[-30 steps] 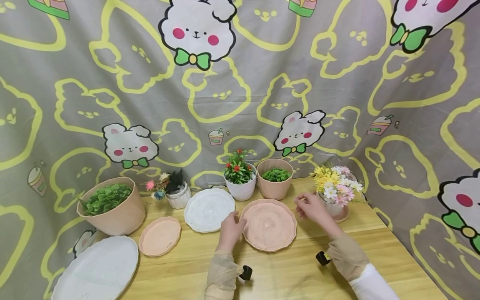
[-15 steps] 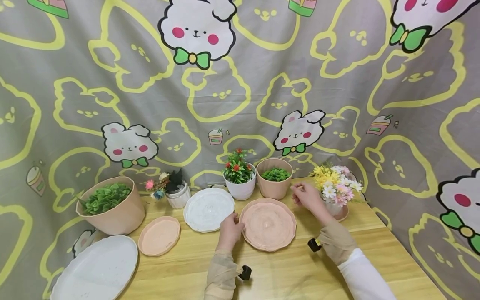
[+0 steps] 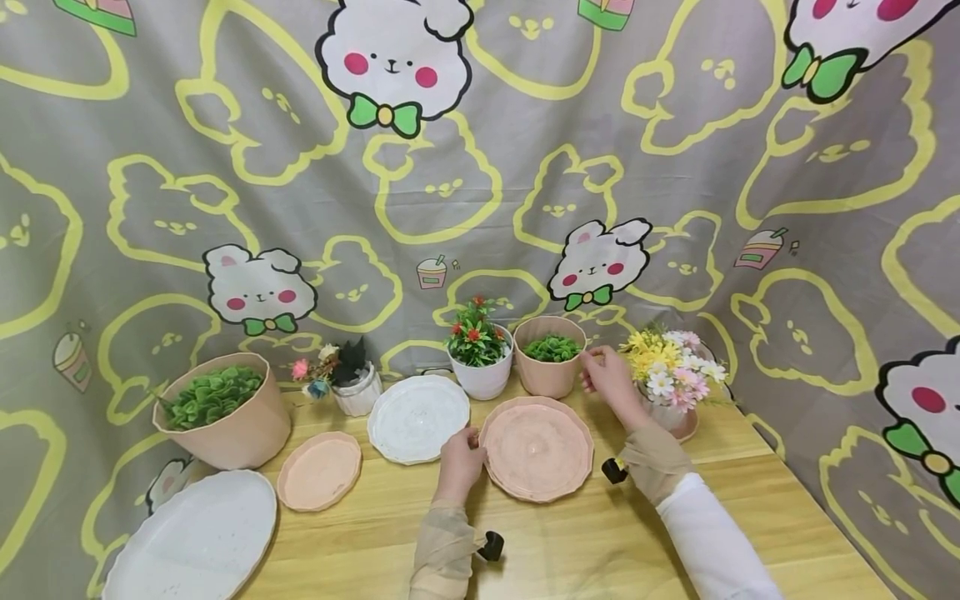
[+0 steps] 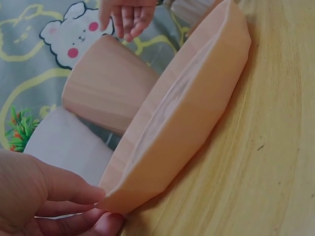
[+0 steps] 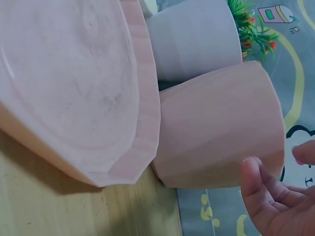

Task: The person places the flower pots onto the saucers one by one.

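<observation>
A round pink plant saucer (image 3: 536, 450) with a faceted rim lies on the table. At its left edge my left hand (image 3: 461, 462) pinches the rim; in the left wrist view the fingers (image 4: 74, 184) meet the saucer's edge from above and below. Just behind the saucer stands a pink pot (image 3: 550, 367) of green leaves. My right hand (image 3: 609, 379) is at the pot's right side near the rim, fingers loosely bent. In the right wrist view a fingertip (image 5: 251, 167) overlaps the pot's wall; whether it touches, I cannot tell.
Left of the pink pot stands a white pot (image 3: 482, 375) with red flowers. A flower pot (image 3: 667, 412) is right of my right hand. White saucer (image 3: 418, 419), small pink saucer (image 3: 319, 472), big white saucer (image 3: 195, 537) and large pink pot (image 3: 240, 425) lie leftward.
My right hand has moved left and up, from beside the flower pot to the pink pot's rim. My left hand has stayed at the saucer's edge, its fingers slightly closer in.
</observation>
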{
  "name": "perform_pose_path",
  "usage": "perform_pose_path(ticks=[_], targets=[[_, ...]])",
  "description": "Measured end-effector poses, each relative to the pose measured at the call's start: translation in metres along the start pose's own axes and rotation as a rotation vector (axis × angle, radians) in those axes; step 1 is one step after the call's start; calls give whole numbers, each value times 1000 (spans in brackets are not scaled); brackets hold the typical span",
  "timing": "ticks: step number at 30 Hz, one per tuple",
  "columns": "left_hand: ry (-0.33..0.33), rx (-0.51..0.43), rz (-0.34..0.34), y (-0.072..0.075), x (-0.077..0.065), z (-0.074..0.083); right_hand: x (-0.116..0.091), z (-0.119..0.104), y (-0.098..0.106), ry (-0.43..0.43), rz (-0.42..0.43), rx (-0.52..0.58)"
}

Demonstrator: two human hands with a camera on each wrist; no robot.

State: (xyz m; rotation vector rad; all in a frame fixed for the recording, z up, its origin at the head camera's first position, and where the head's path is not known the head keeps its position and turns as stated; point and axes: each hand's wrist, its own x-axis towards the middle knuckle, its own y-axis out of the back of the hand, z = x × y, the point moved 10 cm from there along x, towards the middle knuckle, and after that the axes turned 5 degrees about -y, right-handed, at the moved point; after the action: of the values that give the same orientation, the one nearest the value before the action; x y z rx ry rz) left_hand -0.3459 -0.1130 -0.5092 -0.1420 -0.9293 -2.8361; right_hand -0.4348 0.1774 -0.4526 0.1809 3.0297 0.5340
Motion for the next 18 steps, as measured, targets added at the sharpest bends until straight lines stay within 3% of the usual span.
perform_pose_path(ticks=[18], targets=[[-7, -8, -4, 0, 0, 0, 26, 0, 6, 18, 120, 4]])
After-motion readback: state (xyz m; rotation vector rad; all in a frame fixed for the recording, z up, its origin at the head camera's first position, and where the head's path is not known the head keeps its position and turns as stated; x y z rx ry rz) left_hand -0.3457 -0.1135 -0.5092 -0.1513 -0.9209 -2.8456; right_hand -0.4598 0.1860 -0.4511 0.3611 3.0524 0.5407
